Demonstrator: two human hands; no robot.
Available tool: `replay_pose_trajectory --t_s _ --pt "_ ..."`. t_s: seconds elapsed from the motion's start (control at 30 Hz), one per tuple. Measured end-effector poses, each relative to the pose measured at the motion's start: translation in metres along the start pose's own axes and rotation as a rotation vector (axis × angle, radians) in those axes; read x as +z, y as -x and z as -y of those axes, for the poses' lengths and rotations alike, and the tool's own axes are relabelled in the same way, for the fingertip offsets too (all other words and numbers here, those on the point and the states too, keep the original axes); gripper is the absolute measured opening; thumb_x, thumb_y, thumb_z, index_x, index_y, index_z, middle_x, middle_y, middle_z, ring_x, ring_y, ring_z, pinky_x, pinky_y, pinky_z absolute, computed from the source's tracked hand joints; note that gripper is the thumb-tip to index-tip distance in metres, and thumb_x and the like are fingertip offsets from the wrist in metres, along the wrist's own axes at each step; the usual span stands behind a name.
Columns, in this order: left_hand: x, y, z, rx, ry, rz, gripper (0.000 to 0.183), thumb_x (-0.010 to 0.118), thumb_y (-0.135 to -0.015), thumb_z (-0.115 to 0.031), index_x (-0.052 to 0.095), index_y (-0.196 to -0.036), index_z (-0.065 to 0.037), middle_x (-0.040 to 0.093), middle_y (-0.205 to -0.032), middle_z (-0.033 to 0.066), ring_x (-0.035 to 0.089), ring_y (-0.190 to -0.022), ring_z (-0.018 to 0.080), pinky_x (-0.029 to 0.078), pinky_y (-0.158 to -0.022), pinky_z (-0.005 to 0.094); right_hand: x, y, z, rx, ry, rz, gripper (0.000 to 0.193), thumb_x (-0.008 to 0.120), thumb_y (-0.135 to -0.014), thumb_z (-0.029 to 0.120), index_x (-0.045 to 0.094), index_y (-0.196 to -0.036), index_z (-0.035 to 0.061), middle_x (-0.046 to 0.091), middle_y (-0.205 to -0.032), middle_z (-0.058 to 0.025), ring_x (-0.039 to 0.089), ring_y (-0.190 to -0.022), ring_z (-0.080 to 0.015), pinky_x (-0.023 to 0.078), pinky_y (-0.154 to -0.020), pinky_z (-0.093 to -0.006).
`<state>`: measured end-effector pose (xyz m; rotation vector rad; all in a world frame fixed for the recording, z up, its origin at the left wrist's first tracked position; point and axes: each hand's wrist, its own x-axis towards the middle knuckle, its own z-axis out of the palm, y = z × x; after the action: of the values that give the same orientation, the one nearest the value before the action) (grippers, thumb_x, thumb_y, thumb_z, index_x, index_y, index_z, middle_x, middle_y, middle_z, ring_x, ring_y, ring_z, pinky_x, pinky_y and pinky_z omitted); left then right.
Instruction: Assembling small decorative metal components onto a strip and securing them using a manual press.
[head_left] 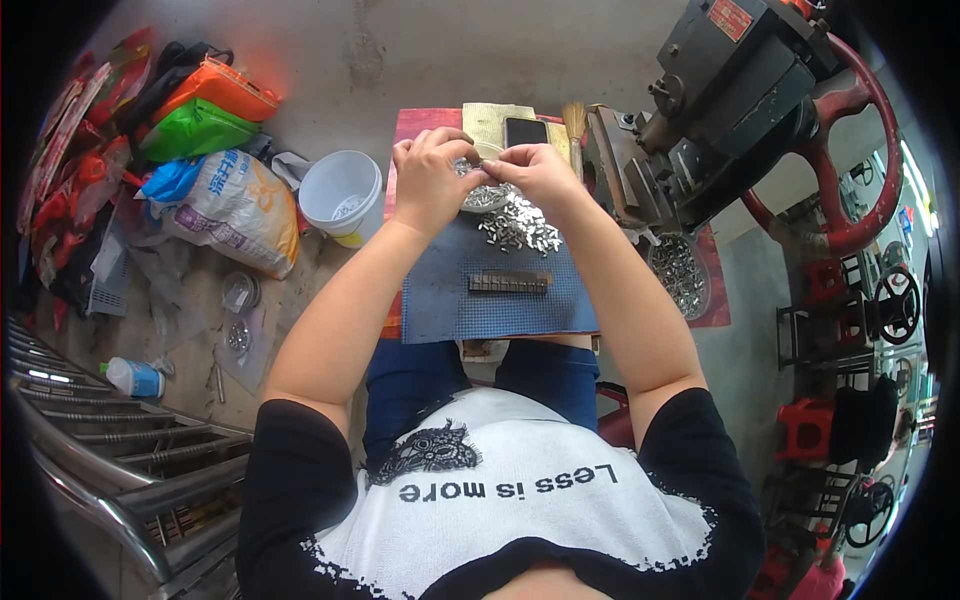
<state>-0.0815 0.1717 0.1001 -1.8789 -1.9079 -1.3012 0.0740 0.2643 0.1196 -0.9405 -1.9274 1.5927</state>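
Observation:
My left hand (pixel 428 182) and my right hand (pixel 541 176) meet over a round bowl (pixel 487 206) of small silver metal pieces. Fingertips of both are pinched together, almost touching; whatever they hold is too small and too covered to name. Beside the bowl, toward me, a loose heap of short silver metal pieces (pixel 522 230) lies on a blue textured mat (pixel 430 285). Nearer to me on that mat sits a dark notched metal bar (pixel 508 283), apart from both hands.
A phone (pixel 526 132) lies on a yellow cloth (pixel 482 118) behind my hands, near a brush (pixel 574 120). To the right stand a heavy machine (pixel 735 100) with a red handwheel (pixel 885 130) and a tub of metal parts (pixel 678 275). A white bucket (pixel 341 190) stands left.

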Motion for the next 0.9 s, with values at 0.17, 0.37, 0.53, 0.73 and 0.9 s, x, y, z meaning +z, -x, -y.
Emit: replay_pose_trajectory --t_s 0.17,0.37,0.53,0.73,0.9 --pt "0.002 0.01 0.001 0.031 -0.008 -0.017 0.023 0.083 -0.07 -0.032 0.075 -0.08 -0.014 0.069 -0.103 -0.0035 0.06 -0.104 0.0188 0.032 -0.097 0.0405 0.001 0.003 -0.004 -0.042 0.187 -0.024 0.024 0.074 -0.089 0.02 0.073 -0.095 -0.0034 0.071 -0.085 -0.0069 0.063 -0.078 -0.0107 0.049 -0.07 -0.0276" --pt "0.001 0.016 0.002 0.003 -0.02 0.007 0.023 0.082 -0.071 -0.032 0.076 -0.083 -0.014 0.069 -0.107 -0.0025 0.059 -0.107 0.0186 0.032 -0.098 0.0406 0.009 0.008 -0.003 -0.046 0.11 -0.137 0.026 0.075 -0.087 0.02 0.074 -0.095 -0.0049 0.073 -0.085 -0.0097 0.064 -0.078 -0.013 0.051 -0.071 -0.0301" --pt "-0.005 0.019 0.001 -0.038 -0.036 0.014 0.025 0.083 -0.071 -0.032 0.076 -0.086 -0.014 0.069 -0.109 -0.0013 0.059 -0.107 0.0196 0.032 -0.098 0.0396 0.01 0.011 -0.005 0.006 0.061 -0.042 0.025 0.077 -0.088 0.022 0.073 -0.096 -0.0008 0.07 -0.084 -0.0024 0.059 -0.074 -0.0074 0.044 -0.066 -0.0235" --pt "-0.023 0.067 -0.017 -0.157 0.193 -0.015 0.014 0.072 -0.083 -0.012 0.069 -0.095 -0.007 0.068 -0.103 0.0107 0.063 -0.099 0.0303 0.045 -0.089 0.0422 0.023 0.067 -0.016 0.026 0.236 0.054 0.024 0.079 -0.084 0.023 0.075 -0.092 -0.0002 0.07 -0.08 -0.0014 0.057 -0.071 -0.0063 0.046 -0.066 -0.0236" --pt "-0.023 0.123 -0.038 -0.364 0.264 0.104 0.013 0.064 -0.087 -0.007 0.066 -0.1 -0.003 0.067 -0.099 0.0143 0.062 -0.098 0.0329 0.046 -0.088 0.0448 0.032 0.082 -0.043 0.0 0.415 0.094 0.025 0.081 -0.081 0.022 0.075 -0.091 -0.0007 0.064 -0.09 -0.0088 0.063 -0.084 -0.0171 0.05 -0.073 -0.031"
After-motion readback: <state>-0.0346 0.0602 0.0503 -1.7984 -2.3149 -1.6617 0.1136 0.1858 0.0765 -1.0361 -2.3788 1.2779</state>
